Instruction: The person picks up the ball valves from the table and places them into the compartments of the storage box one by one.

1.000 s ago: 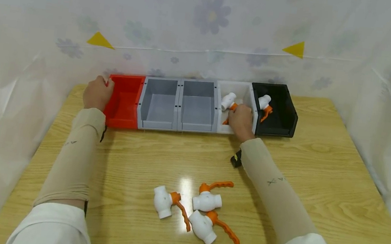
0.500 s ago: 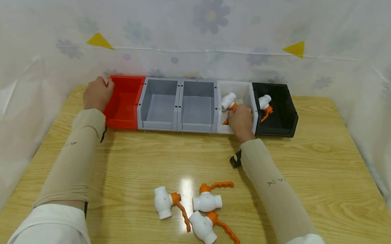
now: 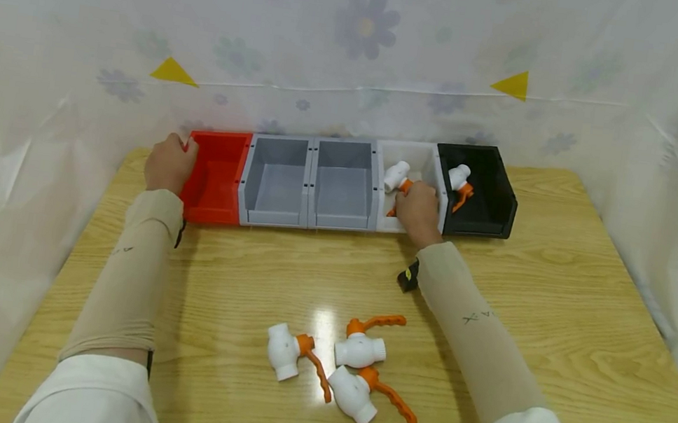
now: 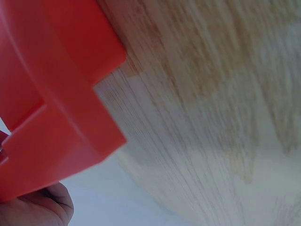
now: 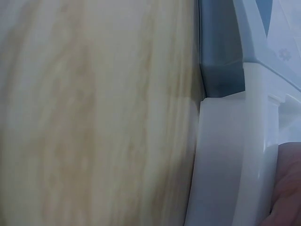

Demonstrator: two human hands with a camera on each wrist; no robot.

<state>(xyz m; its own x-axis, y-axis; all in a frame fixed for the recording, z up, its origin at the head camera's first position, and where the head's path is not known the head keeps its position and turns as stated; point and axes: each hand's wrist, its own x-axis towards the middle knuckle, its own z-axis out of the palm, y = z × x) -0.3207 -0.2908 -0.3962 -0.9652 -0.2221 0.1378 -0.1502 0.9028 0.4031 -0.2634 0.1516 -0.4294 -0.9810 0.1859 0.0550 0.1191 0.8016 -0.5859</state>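
My left hand (image 3: pixel 170 162) grips the left wall of the red bin (image 3: pixel 210 214) at the left end of a joined row. In the left wrist view, curled fingers (image 4: pixel 40 209) show under the red rim. My right hand (image 3: pixel 418 211) reaches over the front into the white bin (image 3: pixel 390 223), fingertips pointing down. There lies a white ball valve (image 3: pixel 395 175), its orange handle partly covered by the hand. I cannot tell what the right fingers hold. In the right wrist view, the white wall hides most of this hand.
Two grey bins (image 3: pixel 275 218) stand mid-row. A black bin (image 3: pixel 481 227) at the right end holds another ball valve (image 3: pixel 459 177). Three ball valves, one of them (image 3: pixel 284 351) slightly apart, lie on the wooden table (image 3: pixel 228 283) in front. A white flowered sheet (image 3: pixel 309 38) hangs behind the bins.
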